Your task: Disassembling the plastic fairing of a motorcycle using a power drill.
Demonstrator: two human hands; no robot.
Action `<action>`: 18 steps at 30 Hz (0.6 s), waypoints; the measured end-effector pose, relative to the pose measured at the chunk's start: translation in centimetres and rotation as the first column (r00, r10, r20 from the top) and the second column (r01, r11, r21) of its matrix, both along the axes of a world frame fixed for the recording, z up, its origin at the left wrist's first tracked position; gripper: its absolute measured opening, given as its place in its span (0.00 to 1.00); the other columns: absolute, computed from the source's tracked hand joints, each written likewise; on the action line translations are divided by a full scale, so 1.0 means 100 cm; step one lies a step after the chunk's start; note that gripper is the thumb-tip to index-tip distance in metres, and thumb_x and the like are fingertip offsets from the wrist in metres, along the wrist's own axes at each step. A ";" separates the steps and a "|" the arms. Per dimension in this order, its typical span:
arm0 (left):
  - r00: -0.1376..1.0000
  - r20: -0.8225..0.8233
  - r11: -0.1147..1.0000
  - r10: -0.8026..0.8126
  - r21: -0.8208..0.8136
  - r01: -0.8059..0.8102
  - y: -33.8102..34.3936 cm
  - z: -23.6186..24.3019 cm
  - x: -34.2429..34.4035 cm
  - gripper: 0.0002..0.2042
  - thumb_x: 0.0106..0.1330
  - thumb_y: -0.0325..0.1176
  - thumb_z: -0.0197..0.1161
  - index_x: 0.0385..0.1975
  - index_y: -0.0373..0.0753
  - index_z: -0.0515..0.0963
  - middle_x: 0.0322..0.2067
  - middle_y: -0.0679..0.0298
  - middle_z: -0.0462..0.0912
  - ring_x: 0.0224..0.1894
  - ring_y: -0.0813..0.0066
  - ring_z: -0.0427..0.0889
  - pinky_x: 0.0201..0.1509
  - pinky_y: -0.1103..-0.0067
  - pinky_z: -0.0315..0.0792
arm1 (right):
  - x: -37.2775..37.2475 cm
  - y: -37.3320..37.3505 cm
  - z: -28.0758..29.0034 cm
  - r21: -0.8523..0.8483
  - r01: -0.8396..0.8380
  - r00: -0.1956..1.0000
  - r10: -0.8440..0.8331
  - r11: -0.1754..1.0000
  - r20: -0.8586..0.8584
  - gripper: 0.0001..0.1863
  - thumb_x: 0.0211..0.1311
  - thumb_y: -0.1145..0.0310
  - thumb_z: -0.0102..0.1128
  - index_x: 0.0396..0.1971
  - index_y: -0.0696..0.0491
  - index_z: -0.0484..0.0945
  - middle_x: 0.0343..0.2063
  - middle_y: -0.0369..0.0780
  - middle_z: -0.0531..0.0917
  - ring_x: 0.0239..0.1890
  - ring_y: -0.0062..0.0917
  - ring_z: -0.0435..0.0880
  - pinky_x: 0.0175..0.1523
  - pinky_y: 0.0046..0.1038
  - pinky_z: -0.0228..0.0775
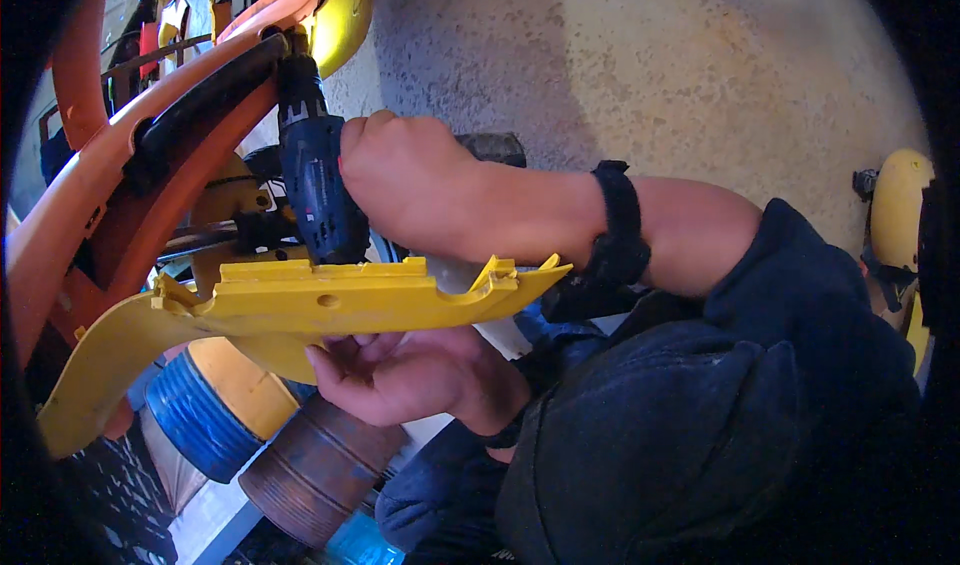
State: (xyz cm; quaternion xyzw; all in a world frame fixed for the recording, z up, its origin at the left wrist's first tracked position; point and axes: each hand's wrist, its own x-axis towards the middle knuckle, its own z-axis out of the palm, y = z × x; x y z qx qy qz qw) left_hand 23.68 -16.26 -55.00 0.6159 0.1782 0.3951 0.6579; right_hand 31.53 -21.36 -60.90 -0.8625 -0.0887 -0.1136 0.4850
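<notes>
My right hand (405, 170) is wrapped round the grip of a dark blue cordless drill (318, 175). Its chuck points toward the upper end of a black strip (205, 110) on an orange curved panel (110, 165); the bit's tip cannot be made out. Below the drill lies a yellow moulded panel (330, 297) with a notched upper edge, a small round hole and a curved tail at the left. My left hand (410, 370) grips this panel from beneath, with its fingers curled and partly hidden. Both my forearms carry black straps.
A blue and orange drum (205, 415) and a rusty ribbed drum (320, 470) stand below the yellow panel. Black metal parts show behind the drill. A bright yellow rounded part (343, 20) sits near the drill's tip. Another yellow object (900, 210) is at the far right.
</notes>
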 end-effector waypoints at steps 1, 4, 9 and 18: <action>1.000 0.001 1.000 -0.008 -0.015 0.008 0.000 0.000 0.000 0.19 0.63 0.42 0.48 0.44 0.32 0.74 0.40 0.59 0.79 0.44 0.72 0.78 0.52 0.75 0.68 | 0.001 0.001 0.000 0.004 0.000 1.000 0.000 1.000 -0.010 0.14 0.38 0.74 0.58 0.29 0.65 0.74 0.27 0.48 0.78 0.32 0.36 0.81 0.33 0.33 0.76; 1.000 0.000 0.999 -0.021 -0.038 0.021 0.000 0.000 0.001 0.19 0.63 0.42 0.48 0.43 0.32 0.74 0.39 0.60 0.79 0.44 0.72 0.79 0.52 0.75 0.68 | 0.000 0.001 0.001 0.018 0.012 0.999 -0.012 1.000 -0.031 0.14 0.39 0.74 0.58 0.29 0.65 0.74 0.27 0.48 0.78 0.32 0.36 0.81 0.33 0.32 0.76; 1.000 -0.010 1.000 0.014 0.014 -0.014 -0.002 -0.001 0.000 0.19 0.63 0.42 0.48 0.43 0.32 0.74 0.39 0.59 0.79 0.43 0.72 0.79 0.52 0.75 0.69 | -0.001 0.001 -0.002 -0.011 -0.004 1.000 0.004 1.000 -0.011 0.14 0.39 0.74 0.58 0.29 0.65 0.74 0.27 0.49 0.78 0.31 0.36 0.81 0.32 0.32 0.77; 0.998 -0.012 0.998 -0.065 -0.018 0.065 0.003 -0.002 -0.001 0.20 0.63 0.42 0.49 0.44 0.32 0.74 0.39 0.59 0.79 0.44 0.72 0.79 0.52 0.75 0.69 | 0.001 0.005 -0.012 -0.050 0.032 0.999 -0.031 0.998 0.037 0.16 0.38 0.72 0.60 0.30 0.65 0.74 0.27 0.48 0.78 0.31 0.36 0.81 0.32 0.32 0.77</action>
